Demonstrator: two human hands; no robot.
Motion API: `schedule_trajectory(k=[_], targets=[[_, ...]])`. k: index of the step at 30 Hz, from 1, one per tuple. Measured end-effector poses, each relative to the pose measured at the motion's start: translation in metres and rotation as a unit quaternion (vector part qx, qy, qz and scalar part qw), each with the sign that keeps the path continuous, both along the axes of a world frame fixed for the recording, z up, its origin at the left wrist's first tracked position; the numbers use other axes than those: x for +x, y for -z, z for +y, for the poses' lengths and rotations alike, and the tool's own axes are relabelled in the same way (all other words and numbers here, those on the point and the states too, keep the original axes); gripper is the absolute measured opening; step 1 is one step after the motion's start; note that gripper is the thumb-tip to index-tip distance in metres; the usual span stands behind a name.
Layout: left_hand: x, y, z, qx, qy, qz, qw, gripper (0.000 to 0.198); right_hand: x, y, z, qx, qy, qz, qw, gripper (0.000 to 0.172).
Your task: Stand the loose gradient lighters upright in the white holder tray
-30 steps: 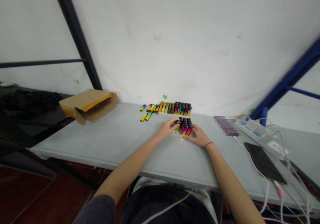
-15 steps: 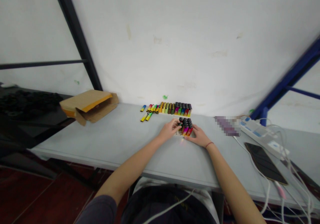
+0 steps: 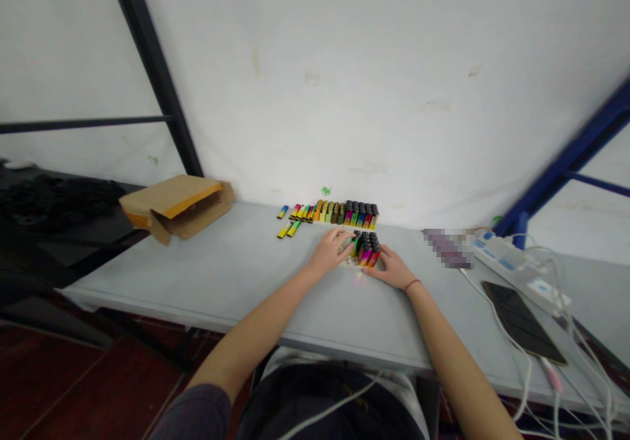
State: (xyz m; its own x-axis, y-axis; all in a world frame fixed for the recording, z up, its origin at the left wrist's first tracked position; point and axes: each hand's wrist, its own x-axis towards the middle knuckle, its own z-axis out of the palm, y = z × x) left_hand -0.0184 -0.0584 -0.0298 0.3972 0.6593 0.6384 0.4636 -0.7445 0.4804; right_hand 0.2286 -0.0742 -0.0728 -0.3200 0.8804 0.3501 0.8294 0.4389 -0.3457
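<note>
A small white tray (image 3: 350,261) holds a cluster of upright black-topped lighters (image 3: 369,250), with pink and red ones in front. The tray's left part shows bare. My right hand (image 3: 392,268) steadies the tray from the right, thumb along the front and fingers behind the right side. My left hand (image 3: 329,251) is at the tray's left end, thumb and fingers apart, fingertips beside a green lighter (image 3: 354,248) standing there. Behind stands a full row of lighters (image 3: 361,214), black-topped on the right and yellow-topped ones (image 3: 329,212) on the left. Several loose lighters (image 3: 301,212) lie left of it.
An open cardboard box (image 3: 177,205) lies at the table's left end. On the right are a dark phone (image 3: 522,322), a white power strip (image 3: 522,273), trailing cables and a blurred-out object (image 3: 447,248). A white wall (image 3: 315,99) closes off the back.
My left hand has drawn slightly left and its fingers have loosened, baring the green lighter in the tray. My right hand has stayed at the tray.
</note>
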Motion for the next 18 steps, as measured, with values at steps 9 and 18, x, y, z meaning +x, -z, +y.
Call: schedule_trajectory(k=[9, 18], targets=[[-0.042, -0.003, 0.026, -0.091, -0.319, 0.018, 0.943, 0.031, 0.002, -0.001, 0.0, -0.02, -0.001, -0.002, 1.0, 0.066], [-0.059, 0.003, 0.032, -0.145, -0.368, 0.093, 0.914, 0.018, 0.002, 0.0, 0.001, -0.027, -0.004, -0.002, 1.0, 0.069]])
